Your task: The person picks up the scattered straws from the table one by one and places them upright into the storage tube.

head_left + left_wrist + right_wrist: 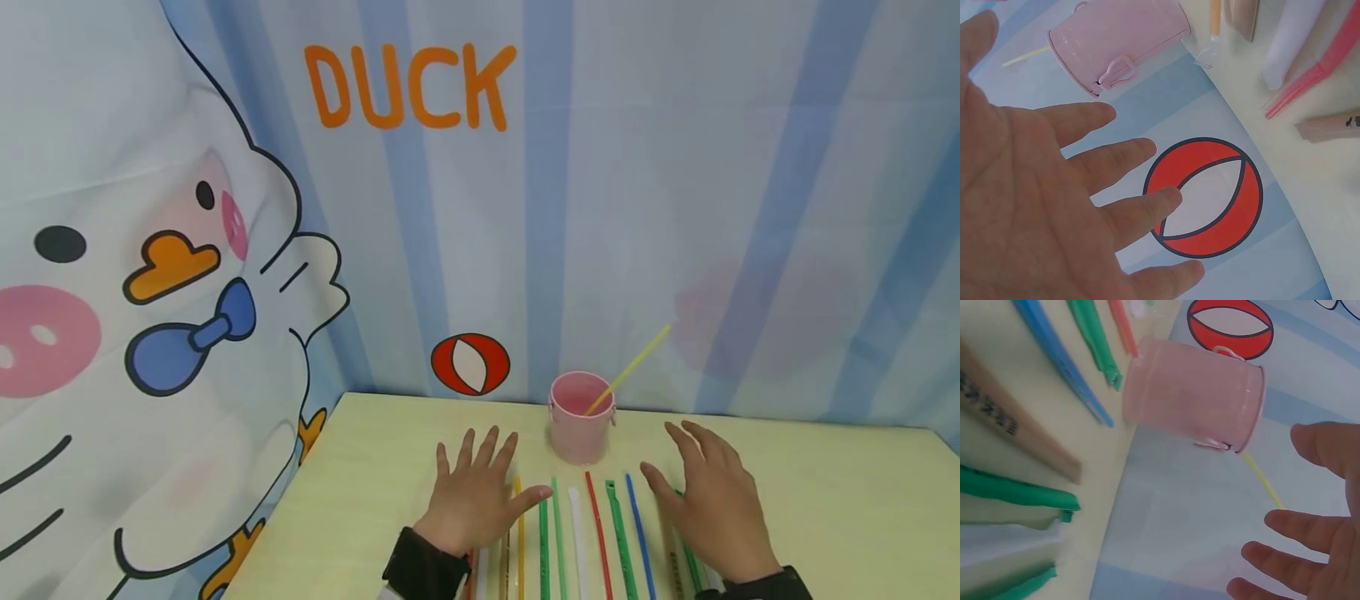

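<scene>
My left hand hovers palm down with spread fingers over the left part of a row of straws. My right hand, its fingers loosely extended, is above the row's right end. Neither holds anything. Between them lie a white straw, a red straw, a green straw and a blue straw, among several others, some partly hidden by my hands. In the right wrist view, a brown paper sleeve bears dark print. Behind the row stands a pink bucket with a yellow straw leaning in it.
The pale yellow table ends at the back against a blue striped cloth. A large cartoon duck is printed on the left side, and a red and white ball on the cloth behind the table.
</scene>
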Demonstrator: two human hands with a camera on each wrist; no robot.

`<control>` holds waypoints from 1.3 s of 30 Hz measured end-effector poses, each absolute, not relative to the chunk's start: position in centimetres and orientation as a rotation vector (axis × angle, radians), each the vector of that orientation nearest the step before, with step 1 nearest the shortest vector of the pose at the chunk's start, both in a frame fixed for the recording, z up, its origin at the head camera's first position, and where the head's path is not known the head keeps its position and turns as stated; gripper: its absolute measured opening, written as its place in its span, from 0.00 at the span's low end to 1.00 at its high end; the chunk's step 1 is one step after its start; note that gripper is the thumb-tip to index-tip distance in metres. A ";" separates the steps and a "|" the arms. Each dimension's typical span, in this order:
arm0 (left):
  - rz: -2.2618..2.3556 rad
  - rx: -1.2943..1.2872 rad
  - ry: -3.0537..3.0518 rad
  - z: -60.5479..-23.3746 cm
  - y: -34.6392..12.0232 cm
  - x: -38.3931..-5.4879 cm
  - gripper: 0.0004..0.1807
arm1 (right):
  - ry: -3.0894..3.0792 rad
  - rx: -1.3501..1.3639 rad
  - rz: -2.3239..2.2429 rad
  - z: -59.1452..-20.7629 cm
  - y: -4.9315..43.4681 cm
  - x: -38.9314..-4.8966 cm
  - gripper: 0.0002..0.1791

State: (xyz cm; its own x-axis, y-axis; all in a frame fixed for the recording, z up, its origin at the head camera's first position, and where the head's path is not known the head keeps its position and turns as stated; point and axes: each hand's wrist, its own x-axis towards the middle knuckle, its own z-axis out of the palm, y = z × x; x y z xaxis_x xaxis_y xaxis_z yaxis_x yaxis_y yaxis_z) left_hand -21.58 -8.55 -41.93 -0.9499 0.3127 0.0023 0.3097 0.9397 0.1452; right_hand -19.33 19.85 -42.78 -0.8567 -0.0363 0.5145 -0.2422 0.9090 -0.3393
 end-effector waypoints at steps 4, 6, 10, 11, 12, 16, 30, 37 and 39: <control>0.227 0.476 3.078 -41.8 -8.4 -21.5 0.55 | -2.657 0.209 0.528 -43.6 20.0 -19.0 0.39; 0.226 0.479 3.085 -41.9 -8.4 -21.5 0.55 | -2.675 0.224 0.525 -43.9 19.9 -19.0 0.39; 0.229 0.517 3.118 -42.0 -8.8 -21.5 0.53 | -2.681 0.229 0.546 -44.4 19.8 -18.8 0.40; 0.231 0.529 3.128 -42.1 -8.9 -21.5 0.53 | -2.681 0.226 0.552 -44.5 19.7 -18.7 0.40; 0.239 0.538 3.136 -42.1 -9.1 -21.4 0.52 | -2.681 0.225 0.558 -44.6 19.7 -18.6 0.40; 0.293 0.553 3.170 -42.4 -9.9 -21.1 0.49 | -2.687 0.225 0.581 -44.7 19.5 -18.5 0.40; 0.129 0.436 3.231 -43.7 -13.3 -19.3 0.41 | -2.588 0.266 0.608 -44.9 19.7 -18.3 0.37; 0.170 0.159 3.135 -45.4 -14.2 -18.7 0.24 | -2.600 0.261 0.658 -44.8 19.4 -18.2 0.36; 0.196 0.129 3.110 -45.9 -14.2 -18.5 0.18 | -2.603 0.261 0.670 -44.8 19.4 -18.1 0.36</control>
